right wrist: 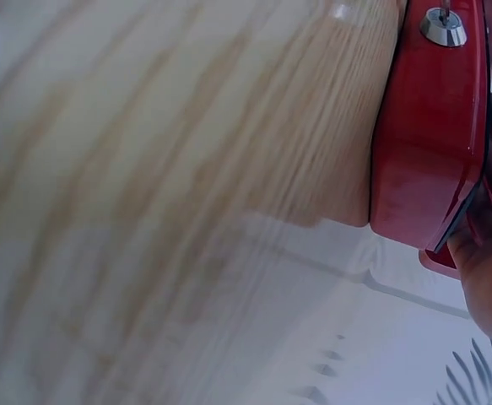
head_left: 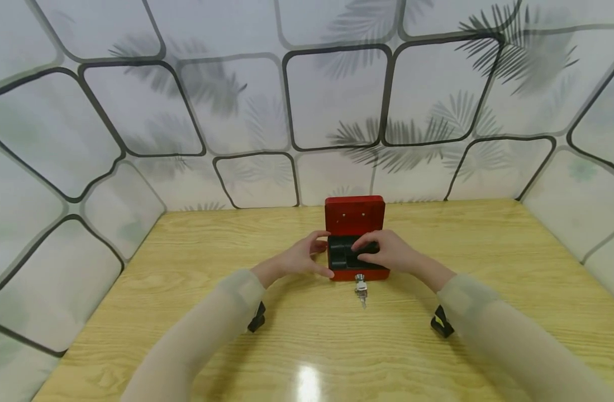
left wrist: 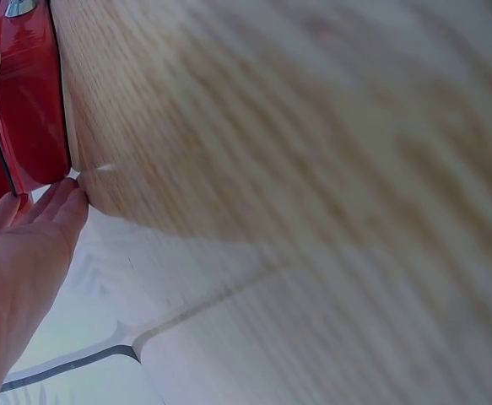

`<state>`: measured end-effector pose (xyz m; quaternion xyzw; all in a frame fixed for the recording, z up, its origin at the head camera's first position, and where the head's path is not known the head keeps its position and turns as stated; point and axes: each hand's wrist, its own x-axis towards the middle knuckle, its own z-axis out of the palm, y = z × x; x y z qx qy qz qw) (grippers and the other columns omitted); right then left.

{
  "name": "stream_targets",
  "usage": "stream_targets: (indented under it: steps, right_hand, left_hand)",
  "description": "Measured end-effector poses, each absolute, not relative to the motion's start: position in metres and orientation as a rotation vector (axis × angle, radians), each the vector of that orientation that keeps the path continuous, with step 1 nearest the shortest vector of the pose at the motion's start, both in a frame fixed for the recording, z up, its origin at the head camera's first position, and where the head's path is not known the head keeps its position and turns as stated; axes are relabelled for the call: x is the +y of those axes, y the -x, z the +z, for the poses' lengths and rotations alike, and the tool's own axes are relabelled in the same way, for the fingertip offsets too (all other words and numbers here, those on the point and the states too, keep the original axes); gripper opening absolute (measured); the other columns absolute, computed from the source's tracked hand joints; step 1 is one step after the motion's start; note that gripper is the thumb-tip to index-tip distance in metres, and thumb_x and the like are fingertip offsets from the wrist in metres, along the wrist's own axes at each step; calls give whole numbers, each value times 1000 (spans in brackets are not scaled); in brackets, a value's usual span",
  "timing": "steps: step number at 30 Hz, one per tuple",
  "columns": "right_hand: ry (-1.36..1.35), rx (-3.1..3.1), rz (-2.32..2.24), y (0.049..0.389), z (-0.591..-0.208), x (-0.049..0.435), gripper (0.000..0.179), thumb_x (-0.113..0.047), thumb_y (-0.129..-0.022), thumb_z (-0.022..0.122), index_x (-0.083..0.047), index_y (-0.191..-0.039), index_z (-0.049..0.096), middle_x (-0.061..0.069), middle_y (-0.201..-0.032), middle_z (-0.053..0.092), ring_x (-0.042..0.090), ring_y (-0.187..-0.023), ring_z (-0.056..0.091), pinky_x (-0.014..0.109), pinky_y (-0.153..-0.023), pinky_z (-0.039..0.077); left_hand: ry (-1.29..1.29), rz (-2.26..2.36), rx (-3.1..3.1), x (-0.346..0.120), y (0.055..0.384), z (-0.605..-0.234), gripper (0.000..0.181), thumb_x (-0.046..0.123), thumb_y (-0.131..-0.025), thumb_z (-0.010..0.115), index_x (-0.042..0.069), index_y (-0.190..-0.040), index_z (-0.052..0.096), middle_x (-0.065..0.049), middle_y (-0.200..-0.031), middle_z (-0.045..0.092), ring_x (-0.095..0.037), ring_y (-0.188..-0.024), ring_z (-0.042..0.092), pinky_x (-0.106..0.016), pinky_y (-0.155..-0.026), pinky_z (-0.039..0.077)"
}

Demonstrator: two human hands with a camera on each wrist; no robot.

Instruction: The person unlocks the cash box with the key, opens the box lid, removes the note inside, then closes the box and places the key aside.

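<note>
Head view alone shows the black tray (head_left: 340, 254) (compartmented).

I face a glossy table (head_left: 201, 237) of pale yellow-brown wood grain, with a bright white patch of reflected light (head_left: 308, 384) at six o'clock. From nine round through twelve to three runs a whitish wall covering (head_left: 246, 128), printed with rounded dark- and pale-grey outlines (head_left: 386, 95); feathery grey palm fronds (head_left: 513, 47) stand out at two.
</note>
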<state>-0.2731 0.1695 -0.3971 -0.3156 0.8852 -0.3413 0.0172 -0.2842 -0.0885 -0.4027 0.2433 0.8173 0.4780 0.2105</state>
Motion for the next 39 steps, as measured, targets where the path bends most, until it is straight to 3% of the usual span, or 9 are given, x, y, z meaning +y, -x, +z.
stream_targets:
  steps: [19,39]
  right_hand:
    - [980,2748,-1072,276,-404,162,11,-3,-86,73,-8,-96,76,1,-94,71,17,-84,63,33,-73,52]
    - [980,2746,-1079,273,-397,160,10,-3,-86,73,-8,-95,76,1,-93,72,14,-79,60,29,-67,51]
  left_hand:
    - [-670,1322,2249,-86,285,-404,87,8,-80,80,8,-149,26,-19,-147,40,-33,-135,38,-47,-110,30]
    - [-660,1304,2279,-87,282,-401,87,9,-80,81,7,-148,27,-18,-147,40,-32,-135,38,-43,-111,30]
